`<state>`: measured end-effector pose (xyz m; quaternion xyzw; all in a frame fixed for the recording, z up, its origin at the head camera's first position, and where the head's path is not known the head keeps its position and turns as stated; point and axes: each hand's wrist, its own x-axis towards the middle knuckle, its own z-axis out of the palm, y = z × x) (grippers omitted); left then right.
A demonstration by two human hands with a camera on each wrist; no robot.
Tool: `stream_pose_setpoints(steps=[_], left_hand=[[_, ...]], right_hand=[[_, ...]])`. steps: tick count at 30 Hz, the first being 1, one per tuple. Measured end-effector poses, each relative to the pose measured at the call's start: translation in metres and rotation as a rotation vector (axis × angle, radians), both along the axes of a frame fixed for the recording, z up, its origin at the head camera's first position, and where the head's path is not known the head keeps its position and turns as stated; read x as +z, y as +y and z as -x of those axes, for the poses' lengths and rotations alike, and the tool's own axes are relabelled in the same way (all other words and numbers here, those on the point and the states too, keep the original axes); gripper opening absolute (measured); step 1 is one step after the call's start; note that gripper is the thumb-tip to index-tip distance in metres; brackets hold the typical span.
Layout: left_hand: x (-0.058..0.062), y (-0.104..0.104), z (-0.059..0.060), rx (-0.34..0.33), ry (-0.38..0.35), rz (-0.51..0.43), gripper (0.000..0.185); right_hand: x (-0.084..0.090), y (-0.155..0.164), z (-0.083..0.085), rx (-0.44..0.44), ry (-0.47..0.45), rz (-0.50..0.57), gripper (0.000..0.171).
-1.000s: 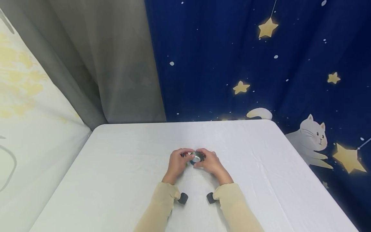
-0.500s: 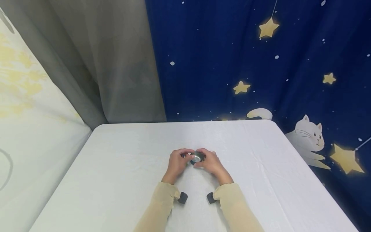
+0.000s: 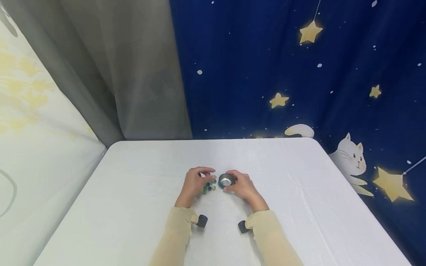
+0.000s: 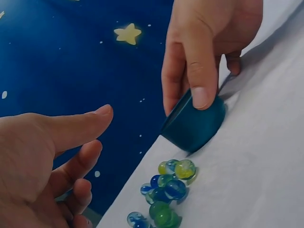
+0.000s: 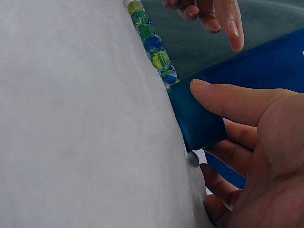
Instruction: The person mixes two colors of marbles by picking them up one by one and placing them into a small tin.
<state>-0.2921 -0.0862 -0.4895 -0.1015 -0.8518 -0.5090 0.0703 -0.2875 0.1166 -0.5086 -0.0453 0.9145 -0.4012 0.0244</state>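
My right hand [image 3: 243,185] grips a small teal round tin [image 4: 194,127] with a silvery inside, thumb on one side and fingers on the other. The tin stands on the white tabletop, its opening facing up. Just left of it lies a cluster of glass marbles [image 4: 164,192] in blue, green and yellow. My left hand [image 3: 194,183] hovers beside and partly over the marbles, thumb and fingers apart with nothing between them. In the head view it hides some of the marbles.
A white cloth covers the table [image 3: 139,207]. Behind it hang a grey curtain [image 3: 146,74] and a dark blue curtain [image 3: 239,74] with stars and a cat. A white printed cloth [image 3: 40,147] hangs at the left. Each sleeve has a black wrist camera [image 3: 202,221] at its cuff.
My left hand has let go of the tin and moved left, uncovering the marbles. My right hand stays on the tin in the same place.
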Motion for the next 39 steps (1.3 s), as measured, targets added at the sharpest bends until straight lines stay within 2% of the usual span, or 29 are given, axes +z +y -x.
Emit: stream_pose_setpoints(steps=[5,11,15,25,33,39], left_hand=[[0.002,-0.006,0.001,-0.026,-0.047,0.048,0.019],[0.004,-0.02,-0.001,-0.111,-0.107,0.099,0.024],[0.006,-0.03,-0.002,-0.145,-0.15,0.143,0.027],[0.002,-0.049,-0.001,-0.3,-0.183,0.138,0.034],[-0.003,-0.054,-0.004,-0.241,-0.245,0.198,0.034],[-0.007,-0.058,-0.004,-0.26,-0.224,0.229,0.031]], right_hand=[[0.001,0.0,0.0,0.002,-0.01,0.003,0.06],[0.002,0.0,0.0,0.001,-0.01,0.008,0.06],[0.004,-0.001,-0.001,-0.001,-0.018,0.014,0.06],[0.008,-0.004,-0.002,-0.015,-0.045,0.019,0.061],[0.004,-0.004,-0.003,-0.012,-0.035,0.023,0.06],[0.003,-0.004,-0.003,-0.011,-0.027,0.033,0.06]])
